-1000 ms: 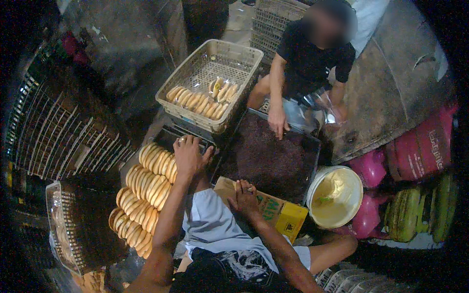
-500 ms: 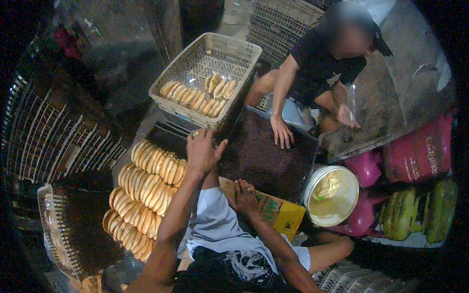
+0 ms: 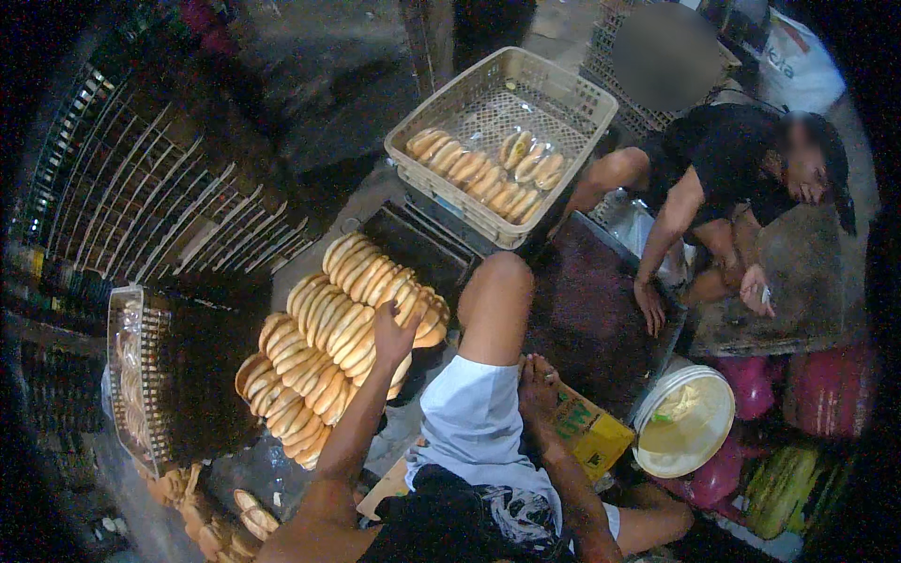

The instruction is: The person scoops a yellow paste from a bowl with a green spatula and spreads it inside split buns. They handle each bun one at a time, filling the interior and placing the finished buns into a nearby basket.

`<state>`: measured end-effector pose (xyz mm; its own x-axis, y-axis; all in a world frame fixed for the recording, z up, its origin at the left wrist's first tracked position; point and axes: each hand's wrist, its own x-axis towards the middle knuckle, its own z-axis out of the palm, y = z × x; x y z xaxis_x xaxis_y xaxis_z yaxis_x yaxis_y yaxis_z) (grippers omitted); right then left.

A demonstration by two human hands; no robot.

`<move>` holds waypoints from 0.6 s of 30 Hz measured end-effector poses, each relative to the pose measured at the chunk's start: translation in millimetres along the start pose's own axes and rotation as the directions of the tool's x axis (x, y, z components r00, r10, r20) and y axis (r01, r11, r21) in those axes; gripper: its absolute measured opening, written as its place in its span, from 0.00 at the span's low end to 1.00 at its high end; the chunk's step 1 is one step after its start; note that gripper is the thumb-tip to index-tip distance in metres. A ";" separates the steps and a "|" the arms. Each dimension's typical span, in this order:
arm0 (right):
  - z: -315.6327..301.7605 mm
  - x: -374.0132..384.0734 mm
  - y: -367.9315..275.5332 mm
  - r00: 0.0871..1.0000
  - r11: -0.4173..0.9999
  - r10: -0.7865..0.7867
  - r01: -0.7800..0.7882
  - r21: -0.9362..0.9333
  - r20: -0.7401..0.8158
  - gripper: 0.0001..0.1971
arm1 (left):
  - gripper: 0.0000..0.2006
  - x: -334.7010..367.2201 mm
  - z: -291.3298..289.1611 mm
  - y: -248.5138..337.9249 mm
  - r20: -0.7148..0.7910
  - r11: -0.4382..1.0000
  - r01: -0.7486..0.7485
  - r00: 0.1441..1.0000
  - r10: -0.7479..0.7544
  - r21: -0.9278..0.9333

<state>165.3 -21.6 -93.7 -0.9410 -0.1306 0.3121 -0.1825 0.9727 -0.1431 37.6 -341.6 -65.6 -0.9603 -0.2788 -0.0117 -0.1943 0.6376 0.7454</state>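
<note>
My left hand is at the stacked rows of split bread rolls, its thumb apart from the fingers and no roll lifted in it. The rolls are golden-brown on the outside with paler edges, packed upright in several slanting rows. My right hand lies beside my raised knee, at the near edge of a dark brown work surface and next to a yellow-and-brown cardboard box. Its fingers are laid out loosely, with nothing visible in them.
Beyond the rolls a beige plastic crate holds filled rolls in clear bags. A white bucket of pale yellow spread stands at the right. Opposite, a person in black leans sideways. Another crate stands at the left.
My left hand has moved from over the brown surface's edge back to the rolls. My right hand stays by the cardboard. The other person has leaned right, and the view has turned leftward.
</note>
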 end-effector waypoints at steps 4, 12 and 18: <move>4.4 -6.9 1.9 0.993 0.992 -0.003 0.018 -0.124 0.117 0.30 | 0.36 3.2 -6.2 -47.8 0.000 0.987 0.001 1.000 -0.001 0.158; 5.4 -7.9 0.7 0.989 0.993 -0.009 0.026 -0.115 0.146 0.35 | 0.46 91.8 -2.7 -76.8 -0.072 0.851 0.015 0.997 0.027 0.524; 12.6 -9.4 3.8 0.991 0.998 0.042 -0.034 -0.060 0.129 0.26 | 0.70 138.2 0.2 -66.6 0.096 0.763 0.108 0.971 -0.218 0.637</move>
<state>169.8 -19.1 -109.0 -0.9767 -0.1133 0.1822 -0.1325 0.9864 -0.0970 -82.1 -422.4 -117.0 -0.9097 -0.3404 -0.2378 -0.3794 0.9141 0.1431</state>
